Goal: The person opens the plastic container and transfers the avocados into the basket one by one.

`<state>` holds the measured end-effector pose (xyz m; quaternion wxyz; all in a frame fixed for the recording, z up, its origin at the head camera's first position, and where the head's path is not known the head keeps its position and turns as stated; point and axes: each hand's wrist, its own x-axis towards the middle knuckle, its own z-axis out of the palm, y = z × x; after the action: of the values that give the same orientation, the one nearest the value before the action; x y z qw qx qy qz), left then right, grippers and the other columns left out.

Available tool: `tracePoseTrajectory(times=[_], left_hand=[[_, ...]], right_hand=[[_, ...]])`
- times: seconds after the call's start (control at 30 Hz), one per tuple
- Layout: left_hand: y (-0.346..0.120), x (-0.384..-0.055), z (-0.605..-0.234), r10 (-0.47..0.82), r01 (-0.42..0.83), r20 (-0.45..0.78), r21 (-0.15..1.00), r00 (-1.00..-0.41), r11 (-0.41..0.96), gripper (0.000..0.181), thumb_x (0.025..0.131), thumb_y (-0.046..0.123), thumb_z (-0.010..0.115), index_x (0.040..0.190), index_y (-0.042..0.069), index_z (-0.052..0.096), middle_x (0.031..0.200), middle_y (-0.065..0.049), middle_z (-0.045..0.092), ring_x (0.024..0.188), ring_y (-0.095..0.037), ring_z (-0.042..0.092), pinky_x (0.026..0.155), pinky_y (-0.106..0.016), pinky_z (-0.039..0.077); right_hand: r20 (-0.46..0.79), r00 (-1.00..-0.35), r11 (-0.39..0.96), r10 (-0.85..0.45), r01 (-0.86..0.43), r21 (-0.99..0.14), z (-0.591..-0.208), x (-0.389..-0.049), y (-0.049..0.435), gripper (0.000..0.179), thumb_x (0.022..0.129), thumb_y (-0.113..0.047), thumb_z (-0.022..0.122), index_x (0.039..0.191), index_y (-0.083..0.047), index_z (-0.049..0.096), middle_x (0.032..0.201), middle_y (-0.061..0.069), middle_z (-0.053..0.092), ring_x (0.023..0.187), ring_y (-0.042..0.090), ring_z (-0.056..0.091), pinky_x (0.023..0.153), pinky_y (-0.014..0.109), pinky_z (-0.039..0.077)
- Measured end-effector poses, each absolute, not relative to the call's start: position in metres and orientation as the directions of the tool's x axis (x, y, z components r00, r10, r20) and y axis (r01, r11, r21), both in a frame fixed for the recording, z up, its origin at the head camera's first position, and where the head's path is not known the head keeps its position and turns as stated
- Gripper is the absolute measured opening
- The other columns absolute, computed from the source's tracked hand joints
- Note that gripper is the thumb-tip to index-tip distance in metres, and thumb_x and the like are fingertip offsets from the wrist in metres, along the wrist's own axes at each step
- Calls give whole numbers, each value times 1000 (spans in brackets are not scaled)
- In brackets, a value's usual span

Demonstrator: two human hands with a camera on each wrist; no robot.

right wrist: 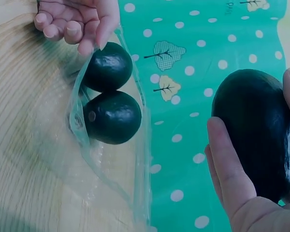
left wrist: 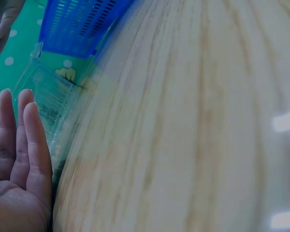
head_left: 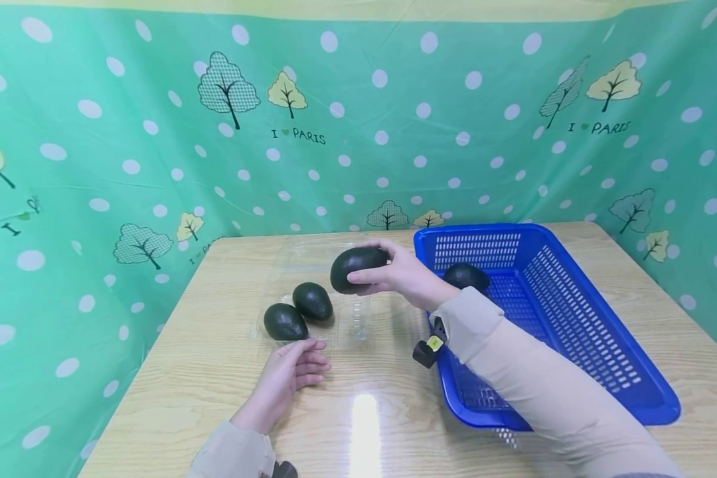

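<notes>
In the head view my right hand [head_left: 407,273] grips a dark avocado [head_left: 352,271], raised over a clear plastic container [head_left: 358,320]. Fingers and thumb wrap its sides, as the right wrist view also shows of this avocado [right wrist: 253,130]. Two more avocados [head_left: 313,301] lie side by side in the left part of the container. My left hand [head_left: 288,372] is at the container's front edge, close to the nearer avocado [head_left: 285,323], and holds nothing. Its fingers look extended and relaxed in the left wrist view.
A blue plastic basket [head_left: 597,325] stands on the right of the wooden table [head_left: 173,372], with one avocado [head_left: 467,277] near its left wall. My right forearm crosses over the basket. A green dotted curtain [head_left: 382,159] hangs behind and on both sides of the table.
</notes>
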<state>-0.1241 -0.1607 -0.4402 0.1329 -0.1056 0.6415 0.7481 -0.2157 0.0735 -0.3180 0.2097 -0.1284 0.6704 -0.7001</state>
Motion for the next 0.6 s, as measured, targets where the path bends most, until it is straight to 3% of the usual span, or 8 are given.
tracePoseTrajectory(times=[0.3, 0.6], left_hand=[[-162, -124, -440, 71, -336, -329, 932, -942, -136, 26, 99, 25, 55, 106, 4, 68, 79, 2, 72, 78, -13, 71, 71, -25, 61], [-162, -123, -438, 78, -336, -328, 932, -941, -133, 25, 99, 25, 55, 106, 5, 68, 80, 3, 72, 78, -13, 71, 72, -25, 61]], right_hand=[[-58, -911, -10, -408, 68, -998, -316, -216, 87, 63, 83, 0, 75, 137, -4, 43, 135, 22, 53, 109, 32, 67, 87, 42, 60], [-44, -924, -48, -379, 67, -997, -314, -218, 105, 64, 86, 1, 70, 139, 0, 35, 139, 25, 45, 105, 32, 68, 87, 43, 60]])
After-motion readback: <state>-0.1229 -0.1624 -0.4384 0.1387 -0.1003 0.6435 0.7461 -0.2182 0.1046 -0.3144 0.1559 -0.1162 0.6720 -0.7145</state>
